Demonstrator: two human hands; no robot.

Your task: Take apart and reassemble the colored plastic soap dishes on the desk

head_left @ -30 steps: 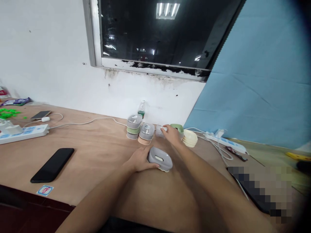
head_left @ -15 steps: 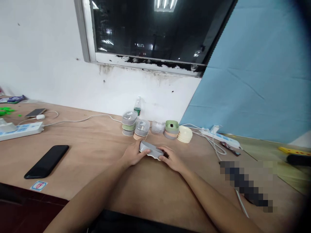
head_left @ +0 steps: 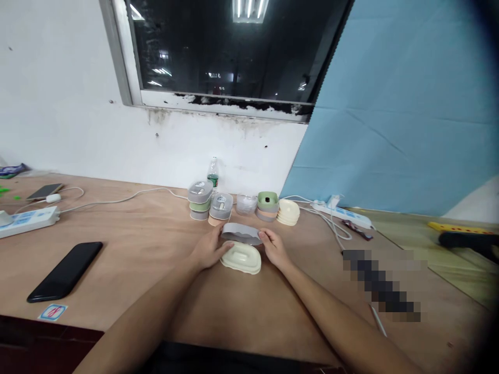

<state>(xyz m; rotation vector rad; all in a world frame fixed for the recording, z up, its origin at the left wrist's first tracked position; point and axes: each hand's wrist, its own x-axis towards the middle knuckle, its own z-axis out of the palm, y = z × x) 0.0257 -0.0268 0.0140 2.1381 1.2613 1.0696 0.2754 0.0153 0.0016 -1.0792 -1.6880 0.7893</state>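
Observation:
A grey, oval, open-walled box shell (head_left: 240, 232) is held tilted between my two hands. My left hand (head_left: 208, 248) grips its left end, the thumb reaching down to the rim of a cream oval base (head_left: 240, 258). With thumb and fingers closed, my right hand (head_left: 275, 248) pinches the shell's right end. The cream base, which has a raised oblong in its middle, lies just in front of the shell. Whether the two pieces touch is hard to see.
Behind stand stacked boxes with clear lids (head_left: 200, 192), another lidded box (head_left: 221, 206), clear plastic pieces (head_left: 246, 204), green and grey shells (head_left: 267, 202), cream bases (head_left: 288, 212) and a bottle (head_left: 212, 171). A black phone (head_left: 66, 271) lies left; a power strip (head_left: 343, 213) lies right.
The grey shell has tilted up and away from the cream base, which now shows in full before it. My right hand has shifted to the shell's right end. The camera view has shifted slightly.

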